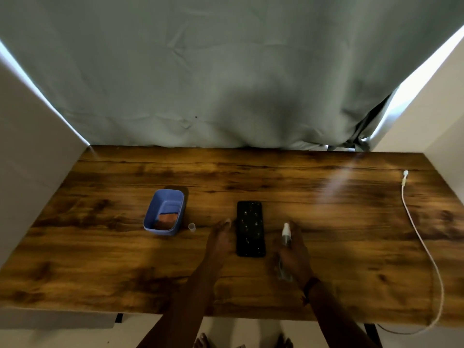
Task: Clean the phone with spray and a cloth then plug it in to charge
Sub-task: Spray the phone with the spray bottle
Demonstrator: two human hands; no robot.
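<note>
A grey-green curtain (226, 71) hangs as a backdrop and fills the upper half of the view, with white panels (37, 184) standing at either side. Below it lies a dark wooden table (100, 259) seen from above.

A white charging cable (421, 242) runs along the table's right side. Its plug end lies near the far right corner, and its other end drops over the near edge.

Two bare forearms reach in from the bottom. The left hand (219, 237) rests flat on the table with its fingers straight and relaxed, just beside the phone's left edge. The right hand (296, 252) is curled around a clear spray bottle (286, 232) just right of the phone. The bottle's white nozzle pokes out above the fingers. A dark band circles the right wrist.

A blue plastic box (164, 197) sits left of centre, well apart from the hands, with an orange cloth (168, 218) folded inside it.

The black phone (250, 228) lies flat at the table's centre, between the two hands, its long side pointing away from the person. Pale specks dot its surface.

A small clear cap (192, 227) stands between the box and the left hand.
</note>
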